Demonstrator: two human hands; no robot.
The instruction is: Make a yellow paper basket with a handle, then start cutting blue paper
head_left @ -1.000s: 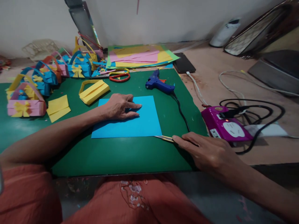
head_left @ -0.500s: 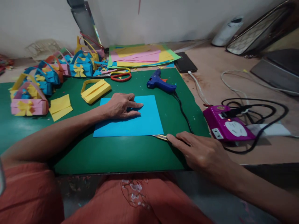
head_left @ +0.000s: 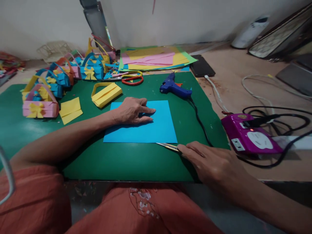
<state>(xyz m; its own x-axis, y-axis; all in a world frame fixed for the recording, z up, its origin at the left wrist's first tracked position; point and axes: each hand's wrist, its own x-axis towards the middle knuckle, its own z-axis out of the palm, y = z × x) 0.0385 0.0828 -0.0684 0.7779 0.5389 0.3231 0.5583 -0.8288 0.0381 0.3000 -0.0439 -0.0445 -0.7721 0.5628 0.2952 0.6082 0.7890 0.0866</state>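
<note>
A sheet of blue paper lies flat on a green mat. My left hand rests on it with fingers spread, pressing near its middle. In my right hand is a cutter knife, its handle mostly hidden by the fingers. The blade points left and its tip is at the near edge of the paper, close to the right corner. Beyond my left wrist sits a yellow paper basket with a handle, and a folded yellow paper piece lies left of it.
A blue glue gun with a black cord lies behind the paper. Scissors, several small paper baskets and a stack of coloured paper are farther back. At right are a phone and a purple power socket with cables.
The view has shifted, so everything appears a little to the right. Against the paper, the knife tip has slid left along the near edge. My left hand stays in place on the sheet.
</note>
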